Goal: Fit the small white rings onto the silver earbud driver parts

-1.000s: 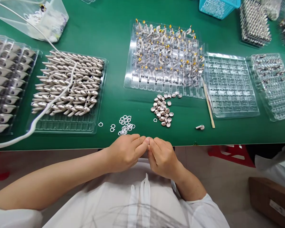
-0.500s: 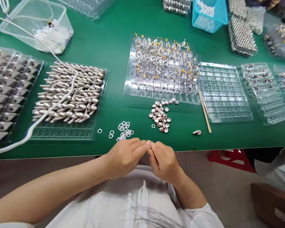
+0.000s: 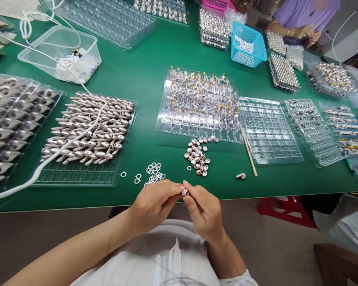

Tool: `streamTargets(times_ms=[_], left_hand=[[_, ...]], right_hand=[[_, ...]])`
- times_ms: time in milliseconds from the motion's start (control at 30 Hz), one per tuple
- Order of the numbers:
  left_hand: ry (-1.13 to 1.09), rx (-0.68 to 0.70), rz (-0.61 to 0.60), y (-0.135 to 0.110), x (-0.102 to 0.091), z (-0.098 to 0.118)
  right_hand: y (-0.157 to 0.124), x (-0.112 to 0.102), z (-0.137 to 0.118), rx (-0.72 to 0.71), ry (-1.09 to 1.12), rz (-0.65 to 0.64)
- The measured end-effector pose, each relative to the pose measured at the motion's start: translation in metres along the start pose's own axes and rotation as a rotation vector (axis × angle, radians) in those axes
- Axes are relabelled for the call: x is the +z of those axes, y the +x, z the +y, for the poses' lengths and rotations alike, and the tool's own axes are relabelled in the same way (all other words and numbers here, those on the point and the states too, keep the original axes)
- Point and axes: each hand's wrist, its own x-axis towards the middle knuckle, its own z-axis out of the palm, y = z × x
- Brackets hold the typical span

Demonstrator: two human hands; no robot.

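**Both hands pinched on one small cap at the near edge**

The left hand [image 3: 155, 204] and the right hand [image 3: 204, 210] meet just over the near edge of the green worktop [image 3: 143, 75], close to the person's white top. Their fingertips are drawn together on a small cap [image 3: 184, 192], a silvery round piece held between the two hands, so both grips are closed on it. How it sits between the pads is too small to tell.

Just beyond the hands, on the bare green, lies a scatter of white rings [image 3: 154, 171], and to its right a loose pile of caps [image 3: 197, 157] (the same silvery sort as the one held). Further right along the near edge, a single earbud shell [image 3: 241, 175] lies beside the end of a wooden stick [image 3: 248, 150], which lies against the side of an empty clear tray [image 3: 268, 129].

Behind the pile stands a clear tray of gold-tipped parts [image 3: 199, 101]. Toward the left edge, a tray of beige shells [image 3: 89, 129] has a white cable [image 3: 47, 159] draped across it, and beside it is a darker-looking tray [image 3: 14, 123] of shells in rows. A clear tub [image 3: 62, 53] sits near the far left corner.

Toward the far right are a blue basket [image 3: 248, 43] and a co-worker's hand [image 3: 307, 31].
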Motion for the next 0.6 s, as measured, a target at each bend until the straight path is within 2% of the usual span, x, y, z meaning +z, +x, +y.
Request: streamTargets(times_ms=[233,333,400,500,600], left_hand=[[-0.096,-0.167,0.055,-0.0010,0.0016,-0.0003],[-0.177,-0.236,0.039,-0.0005,-0.0005,0.0012],[-0.298,-0.360,-0.019,0.0000,-0.0029,0.0027],[-0.541,-0.654,-0.096,0.0010,-0.0061,0.0045],[-0.757,-0.863,-0.075,0.0040,-0.0075,0.0052]], right_hand=[[-0.0019,0.0050,-0.0002,0.167,0.148,0.038],[-0.0025,0.0062,-0.0005,0.199,0.161,0.056],[-0.0019,0.0053,-0.0007,0.205,0.150,0.064],[0.0002,0.0029,-0.0008,0.166,0.123,0.070],[0.0013,0.0011,0.0000,0.104,0.101,0.059]])
